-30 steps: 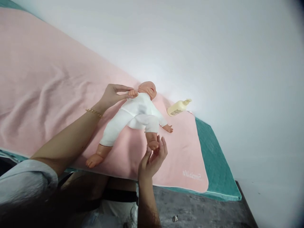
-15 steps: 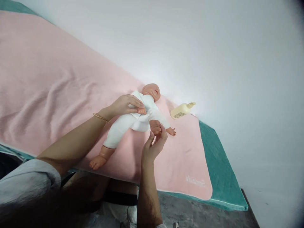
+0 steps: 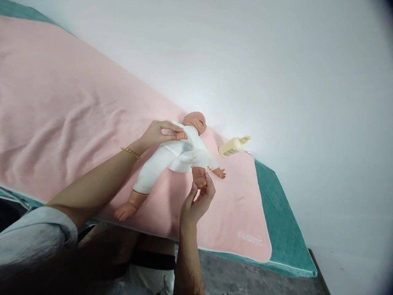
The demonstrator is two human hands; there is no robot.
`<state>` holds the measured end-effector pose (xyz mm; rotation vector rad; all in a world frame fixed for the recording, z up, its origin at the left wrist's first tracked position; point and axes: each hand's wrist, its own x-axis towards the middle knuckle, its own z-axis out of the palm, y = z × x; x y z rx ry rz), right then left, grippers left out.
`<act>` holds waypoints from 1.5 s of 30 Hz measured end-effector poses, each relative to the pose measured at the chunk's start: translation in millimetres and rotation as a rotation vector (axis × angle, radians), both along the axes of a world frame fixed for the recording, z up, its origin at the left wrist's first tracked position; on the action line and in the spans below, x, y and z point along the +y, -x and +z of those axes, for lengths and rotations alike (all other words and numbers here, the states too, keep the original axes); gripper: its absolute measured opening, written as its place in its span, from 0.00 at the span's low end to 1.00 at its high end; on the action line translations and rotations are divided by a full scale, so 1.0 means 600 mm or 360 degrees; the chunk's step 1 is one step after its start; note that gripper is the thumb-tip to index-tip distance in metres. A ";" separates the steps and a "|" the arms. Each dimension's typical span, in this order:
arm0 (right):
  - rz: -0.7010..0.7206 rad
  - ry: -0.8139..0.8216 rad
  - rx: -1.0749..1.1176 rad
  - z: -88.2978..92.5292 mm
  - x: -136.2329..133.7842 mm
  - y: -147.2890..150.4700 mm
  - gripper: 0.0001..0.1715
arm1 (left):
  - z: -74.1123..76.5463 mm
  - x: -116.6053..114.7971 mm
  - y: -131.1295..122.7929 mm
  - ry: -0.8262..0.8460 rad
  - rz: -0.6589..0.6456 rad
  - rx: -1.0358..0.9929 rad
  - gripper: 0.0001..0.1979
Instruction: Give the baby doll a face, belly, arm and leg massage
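A baby doll [image 3: 181, 157] with a white cloth body lies on its back on a pink blanket [image 3: 101, 82], its head toward the wall. My left hand [image 3: 159, 133], with a gold bracelet at the wrist, pinches one of the doll's hands [image 3: 181, 135] over its chest. My right hand [image 3: 199, 198] grips one of the doll's feet [image 3: 199, 180] between thumb and fingers. The other leg [image 3: 132, 205] stretches toward the near edge of the blanket. The doll's other arm [image 3: 218, 172] lies out to the right.
A pale yellow pump bottle [image 3: 232, 146] lies tilted on the blanket, right of the doll's head. Green padding [image 3: 284, 217] shows beyond the blanket at the right. A white wall [image 3: 276, 82] rises behind, and grey floor [image 3: 233, 274] is below.
My right hand has lowered the doll's foot slightly toward me, away from its body. My left hand has shifted the doll's hand a little up toward its head.
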<state>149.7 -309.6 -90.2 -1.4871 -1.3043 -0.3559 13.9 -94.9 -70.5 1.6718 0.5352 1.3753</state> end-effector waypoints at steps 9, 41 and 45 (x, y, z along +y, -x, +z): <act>0.0079 0.0118 -0.0006 -0.008 -0.090 0.019 0.23 | 0.009 0.027 0.014 0.0683 0.0339 -0.0823 0.21; -0.0074 0.0325 0.0138 -0.142 -0.184 0.045 0.19 | -0.031 0.068 0.038 0.1031 0.0826 -0.0921 0.28; -0.0072 0.0322 0.0177 -0.139 -0.179 0.044 0.19 | -0.013 0.048 0.024 0.0719 0.0772 -0.0788 0.19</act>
